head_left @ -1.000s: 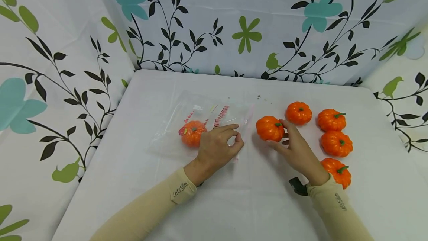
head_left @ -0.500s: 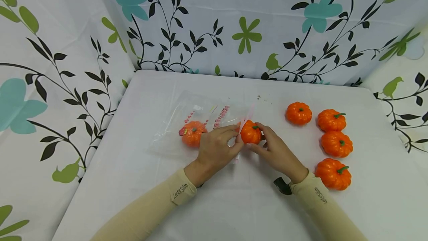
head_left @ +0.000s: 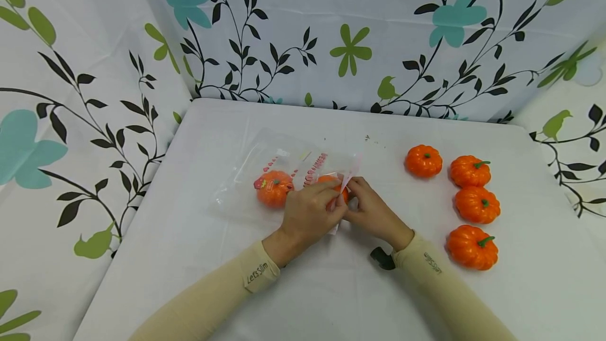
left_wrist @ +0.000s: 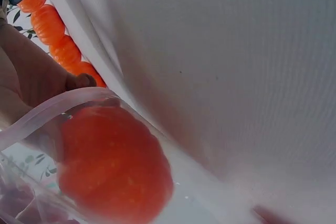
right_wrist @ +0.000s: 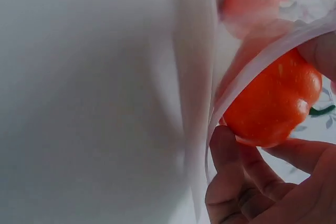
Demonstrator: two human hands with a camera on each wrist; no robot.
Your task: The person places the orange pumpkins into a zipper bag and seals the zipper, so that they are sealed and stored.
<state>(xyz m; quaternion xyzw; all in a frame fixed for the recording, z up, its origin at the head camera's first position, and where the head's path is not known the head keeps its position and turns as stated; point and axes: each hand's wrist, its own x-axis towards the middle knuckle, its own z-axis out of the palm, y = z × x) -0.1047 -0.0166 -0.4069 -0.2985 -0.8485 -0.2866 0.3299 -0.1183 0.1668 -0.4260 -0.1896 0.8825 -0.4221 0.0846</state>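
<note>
A clear zip bag point(head_left: 236, 183) with red print lies flat on the table, one small orange pumpkin point(head_left: 274, 189) inside. My left hand point(head_left: 307, 212) pinches the bag's edge on its right side. My right hand point(head_left: 379, 217) grips a second orange pumpkin point(right_wrist: 268, 98) at the bag's mouth. In the right wrist view, that pumpkin sits partly behind the bag's rim, its green stem showing. Seen from the left wrist, it looks blurred through the plastic point(left_wrist: 113, 166). Both hands hide much of it in the head view.
Several more orange pumpkins, among them one set apart point(head_left: 423, 161) and one nearest me point(head_left: 472, 247), stand at the table's right. Patterned curtains point(head_left: 350, 49) surround the white table point(head_left: 293, 299) at the back and sides.
My right hand has moved left, carrying the pumpkin from the open table into the bag's mouth. My left hand stays at the bag's edge.
</note>
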